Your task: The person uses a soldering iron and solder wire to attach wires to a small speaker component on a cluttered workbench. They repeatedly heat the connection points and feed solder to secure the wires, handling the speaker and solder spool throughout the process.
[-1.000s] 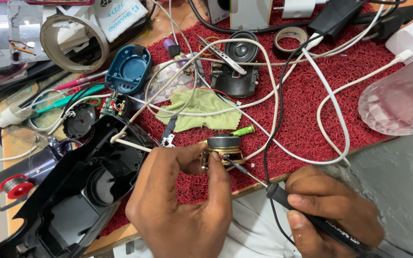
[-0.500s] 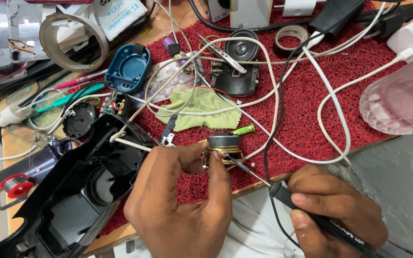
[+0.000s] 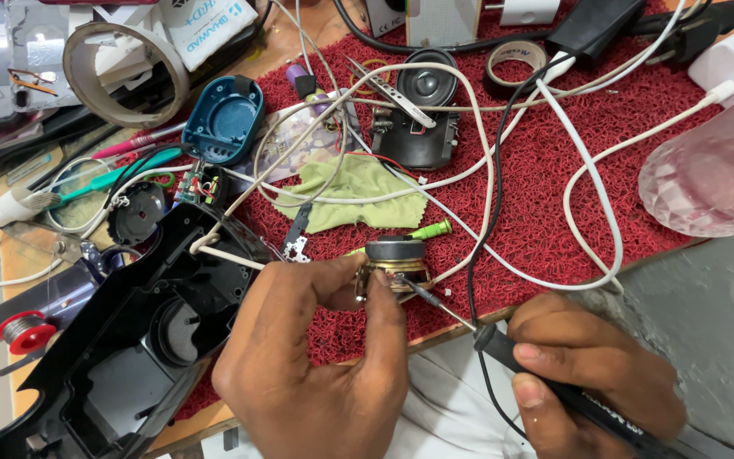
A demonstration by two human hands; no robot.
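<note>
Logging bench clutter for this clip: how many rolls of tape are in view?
2: a big beige tape roll at the upper left, and a small black tape roll on the red mat up top. Others may be hidden under wires.

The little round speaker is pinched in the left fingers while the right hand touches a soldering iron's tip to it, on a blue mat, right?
Not quite: the mat is red, not blue, as the head view shows. The rest holds: the left hand pinches the little round speaker, and the right hand brings the soldering iron tip to it.

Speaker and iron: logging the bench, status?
Left hand pinches small speaker. Right hand holds soldering iron, tip at speaker. White cables alongside.
</note>
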